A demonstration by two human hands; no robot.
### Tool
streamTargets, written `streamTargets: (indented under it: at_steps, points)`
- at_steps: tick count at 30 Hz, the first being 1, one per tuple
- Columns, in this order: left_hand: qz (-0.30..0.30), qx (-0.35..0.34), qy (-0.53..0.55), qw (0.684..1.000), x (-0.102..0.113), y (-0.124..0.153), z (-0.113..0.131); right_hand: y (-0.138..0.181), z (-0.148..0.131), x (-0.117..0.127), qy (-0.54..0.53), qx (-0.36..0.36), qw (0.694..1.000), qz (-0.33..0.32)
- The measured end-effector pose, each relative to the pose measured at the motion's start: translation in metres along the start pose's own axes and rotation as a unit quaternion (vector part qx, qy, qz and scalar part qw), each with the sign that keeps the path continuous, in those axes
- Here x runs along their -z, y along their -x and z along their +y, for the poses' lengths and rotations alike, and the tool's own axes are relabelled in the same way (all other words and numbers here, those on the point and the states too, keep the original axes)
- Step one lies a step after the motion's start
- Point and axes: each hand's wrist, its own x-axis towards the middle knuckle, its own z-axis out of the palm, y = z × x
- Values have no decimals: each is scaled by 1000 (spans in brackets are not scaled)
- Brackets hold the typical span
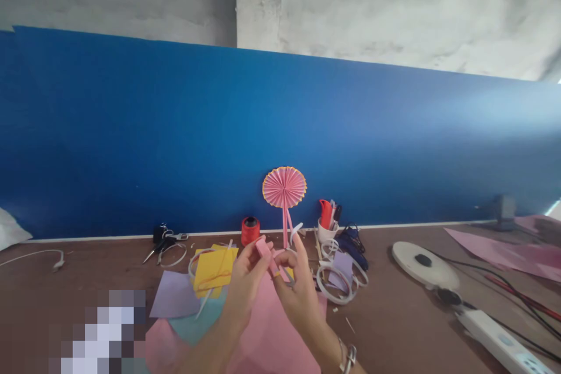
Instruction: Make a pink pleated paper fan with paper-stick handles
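Note:
Above the desk, my left hand (246, 274) pinches a small folded strip of pink paper (264, 250) between thumb and fingers. My right hand (298, 289) closes on the strip's lower end, its index finger raised. Beneath both hands lies a large pink paper sheet (274, 327). Just beyond them, a round pleated pink paper fan (284, 187) with a yellow edge and a pink stick handle stands upright against the blue panel. Yellow paper squares (217, 269), a purple sheet (173, 294) and a teal sheet (199, 318) lie to the left of my hands.
A red thread spool (250, 231) and a white cup of pens (326, 232) stand by the blue panel (175, 128). White strip coils (335, 283) lie at right, scissors (153, 250) at left. Farther right are a white round disc (424, 266), cables and a power strip (499, 336).

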Motion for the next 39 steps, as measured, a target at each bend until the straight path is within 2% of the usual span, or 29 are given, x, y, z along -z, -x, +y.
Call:
streamTargets:
  at_steps: [3,6,8,9,11,13,15,18,26,39]
  points:
    - [15,-15,-14,1000,4,-5,4,-6,-10,14,46,-15,997,-56]
    - [10,-24,-34,999,6,-8,4,-12,-24,26,71,-9,997,-11]
    - [4,-30,-61,998,6,-9,1,-13,-33,29,45,-7,999,14]
    - [0,-38,-75,996,6,-9,0,-14,-36,29,11,-18,1000,6]
    - [-3,-62,-100,993,7,-8,-4,-12,-41,27,-82,-79,993,-35]
    - [-5,-79,-114,990,7,-7,-6,-11,-42,23,-162,-160,971,-69]
    - [-7,-79,-108,991,6,-5,-5,-11,-40,20,-193,-221,953,-73]
    - [-14,-51,-72,996,3,-2,-2,-14,-33,19,-202,-258,942,-66]
    - [-32,15,-10,999,-4,5,0,-16,-27,18,-170,-251,951,-54]
    - [-57,21,17,998,-7,6,-2,-17,-26,16,-127,-244,961,-32]
